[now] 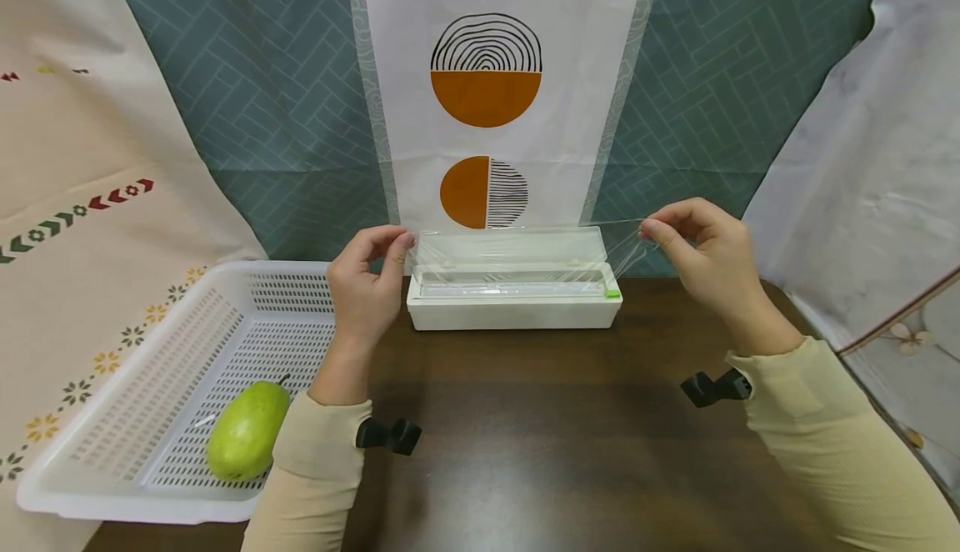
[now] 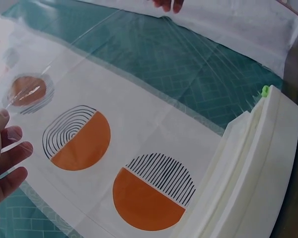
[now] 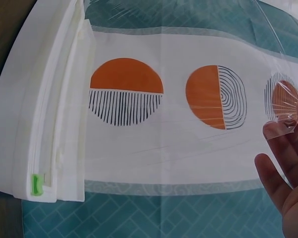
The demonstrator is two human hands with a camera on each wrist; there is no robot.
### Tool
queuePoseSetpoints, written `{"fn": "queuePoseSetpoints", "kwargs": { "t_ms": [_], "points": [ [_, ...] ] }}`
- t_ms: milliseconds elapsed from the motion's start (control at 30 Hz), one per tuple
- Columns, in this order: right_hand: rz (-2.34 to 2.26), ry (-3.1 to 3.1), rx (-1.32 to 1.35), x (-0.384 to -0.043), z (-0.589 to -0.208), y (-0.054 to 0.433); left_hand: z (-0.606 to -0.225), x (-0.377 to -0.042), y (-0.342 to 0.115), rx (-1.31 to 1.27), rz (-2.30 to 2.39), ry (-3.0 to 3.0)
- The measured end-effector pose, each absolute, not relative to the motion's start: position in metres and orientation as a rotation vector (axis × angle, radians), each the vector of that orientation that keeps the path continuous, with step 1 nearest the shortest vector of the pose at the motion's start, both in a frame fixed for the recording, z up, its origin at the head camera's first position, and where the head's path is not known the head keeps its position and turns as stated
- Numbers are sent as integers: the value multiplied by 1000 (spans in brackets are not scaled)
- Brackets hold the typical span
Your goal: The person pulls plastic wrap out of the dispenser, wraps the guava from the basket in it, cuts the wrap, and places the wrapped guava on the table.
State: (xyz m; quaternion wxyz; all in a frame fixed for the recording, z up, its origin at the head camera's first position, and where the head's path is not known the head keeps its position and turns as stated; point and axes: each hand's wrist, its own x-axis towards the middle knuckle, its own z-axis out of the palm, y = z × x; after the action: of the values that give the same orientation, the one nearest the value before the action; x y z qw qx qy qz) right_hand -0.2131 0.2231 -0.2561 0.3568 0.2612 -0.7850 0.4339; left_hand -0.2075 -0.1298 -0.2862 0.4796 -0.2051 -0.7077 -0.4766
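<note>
Head view: left hand (image 1: pixel 367 285), near 9 o'clock, pinches clear film (image 1: pixel 517 268) edge between thumb and forefinger. Right hand (image 1: pixel 708 264), 3 o'clock, pinches other end; film gathered there. Film spans above open white box (image 1: pixel 514 314), green tab (image 1: pixel 612 293) at box's right end. Green fruit (image 1: pixel 247 431) lies in white basket (image 1: pixel 135 510), 8 o'clock.

Left wrist view: left hand at 9 o'clock, film at thumb; box at 4 o'clock.

Right wrist view: right hand near 4 o'clock, thumb and forefinger gripping crumpled film; box at 9 o'clock.
</note>
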Motion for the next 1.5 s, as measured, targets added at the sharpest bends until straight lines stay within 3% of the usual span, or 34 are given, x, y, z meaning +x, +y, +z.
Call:
{"fn": "queuePoseSetpoints", "kwargs": {
  "t_ms": [1500],
  "points": [
    [1172,-1929,735,-194,-240,220,-271,-191,-136,-571,-1130,-1662]
  ]
}}
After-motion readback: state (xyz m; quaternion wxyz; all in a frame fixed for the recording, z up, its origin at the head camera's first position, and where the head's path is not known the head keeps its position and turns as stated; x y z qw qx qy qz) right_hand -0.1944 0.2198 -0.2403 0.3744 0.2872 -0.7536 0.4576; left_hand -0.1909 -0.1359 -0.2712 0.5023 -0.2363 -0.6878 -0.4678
